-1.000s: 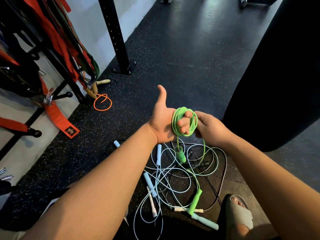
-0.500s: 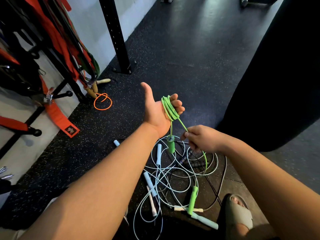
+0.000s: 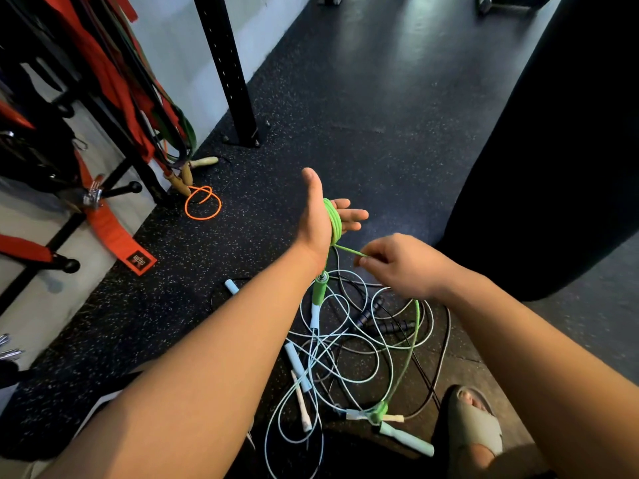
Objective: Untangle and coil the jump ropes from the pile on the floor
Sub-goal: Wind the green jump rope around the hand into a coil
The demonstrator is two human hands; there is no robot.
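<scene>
Head view. Left hand [image 3: 320,216] is raised over the floor, thumb up, fingers loosely extended rather than clenched. The green rope [image 3: 334,221] is wound in several turns round its palm. One green handle [image 3: 318,290] hangs below the wrist.

Right hand [image 3: 397,264] is just beside it and lower, thumb and forefinger pinching the green rope's free run. From there the cord drops to the pile [image 3: 345,347], ending at a second green handle [image 3: 378,411] caught among pale cords.

The pile lies on the speckled black floor [image 3: 345,115] between the forearms: pale blue and white ropes looped over each other, black handles [image 3: 377,319] in the middle, a pale blue handle [image 3: 406,437] at the near edge. The forearms hide part of it.

A sandalled foot [image 3: 473,423] is just right of the pile. A black punching bag [image 3: 553,133] fills the right side. Far left: an orange rope [image 3: 203,203] with wooden handles [image 3: 186,174], a black post [image 3: 231,70] and red straps [image 3: 114,233] on a rack.
</scene>
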